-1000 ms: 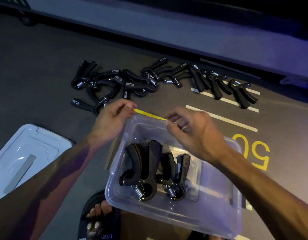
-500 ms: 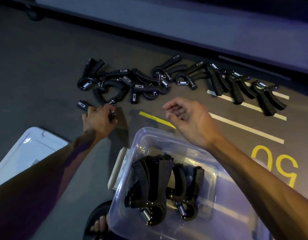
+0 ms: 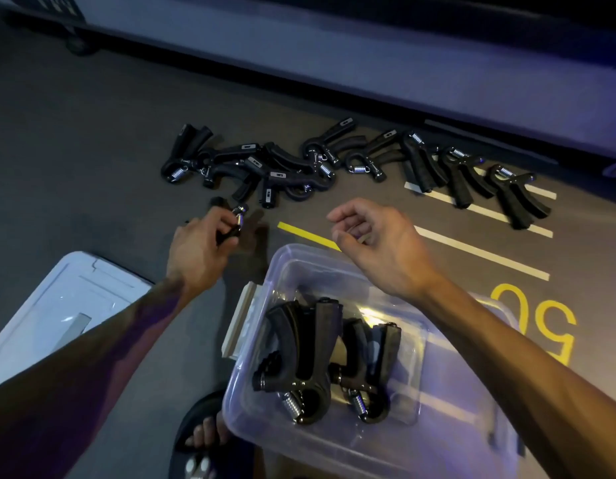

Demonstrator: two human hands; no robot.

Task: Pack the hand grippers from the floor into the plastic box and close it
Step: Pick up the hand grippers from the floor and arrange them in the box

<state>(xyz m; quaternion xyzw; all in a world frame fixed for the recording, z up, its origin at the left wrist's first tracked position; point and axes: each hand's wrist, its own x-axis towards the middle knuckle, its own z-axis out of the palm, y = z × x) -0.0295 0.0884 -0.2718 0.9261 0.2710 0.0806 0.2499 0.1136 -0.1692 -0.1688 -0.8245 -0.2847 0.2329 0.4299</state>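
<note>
A black hand gripper [image 3: 234, 221] is clutched in the left hand [image 3: 199, 250] just above the floor [image 3: 92, 167]; most of it is hidden by the curled fingers, and only its metal spring end and a stub of handle can be made out, so its long axis cannot be told with certainty. The right hand [image 3: 379, 247] is held over the far rim of the clear plastic box [image 3: 334, 444], its fingers loosely curled and nothing gripped in them.

Two hand grippers [image 3: 330, 361] are seen inside the box, laid side by side, with their long axes running toward and away from the viewer: springs at the near end, handle tips pointing away. The box's near right corner is cut off by the frame edge and partly covered by the right forearm.

A row of loose hand grippers [image 3: 334, 167] is spread on the floor beyond the hands; those at the left are piled and overlapping, so single ones are hard to separate. The white lid [image 3: 64, 305] lies on the floor to the left, partly covered by the left forearm. A sandalled foot [image 3: 202, 440] is partly visible at the bottom edge.
</note>
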